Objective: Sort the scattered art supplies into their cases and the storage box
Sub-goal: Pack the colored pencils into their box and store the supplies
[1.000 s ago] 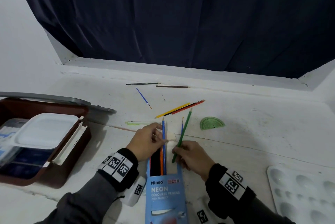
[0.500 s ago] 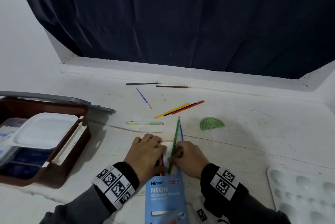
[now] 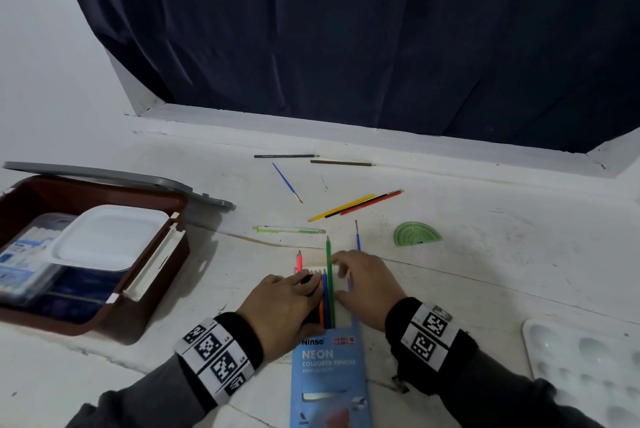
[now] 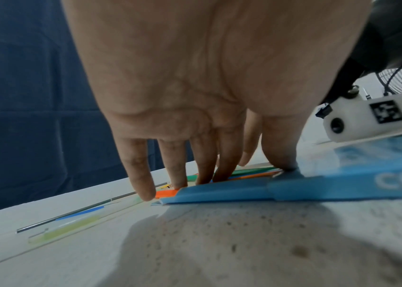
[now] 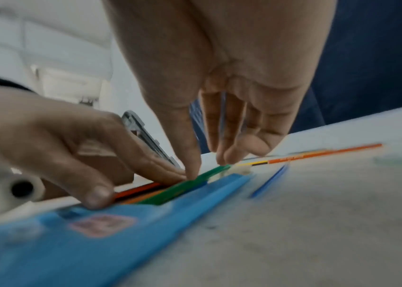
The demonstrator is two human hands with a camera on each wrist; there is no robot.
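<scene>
Pencils lie side by side in the open mouth of the blue pencil case (image 3: 330, 379), which lies flat on the white table (image 3: 485, 271) at the near edge, between the two wrists. The right hand (image 3: 367, 283) pinches the green pencil (image 3: 329, 275) with thumb and fingertips, its lower end in the case and its point sticking out past the mouth. The left hand (image 3: 284, 306) rests with straight fingers (image 4: 137, 170) pressing on the pencils at the left side of the case, thumb at the case's edge; a red pencil (image 3: 299, 261) pokes out beyond them. Just beyond the right hand lies a blue paintbrush (image 3: 357, 237), and a green protractor (image 3: 415, 235) farther right. Farther off are loose pencils, a second brush and a green pen (image 3: 287, 229). The brown storage box (image 3: 104, 296) stands open at the left; a white palette (image 3: 588, 358) is at the right.
</scene>
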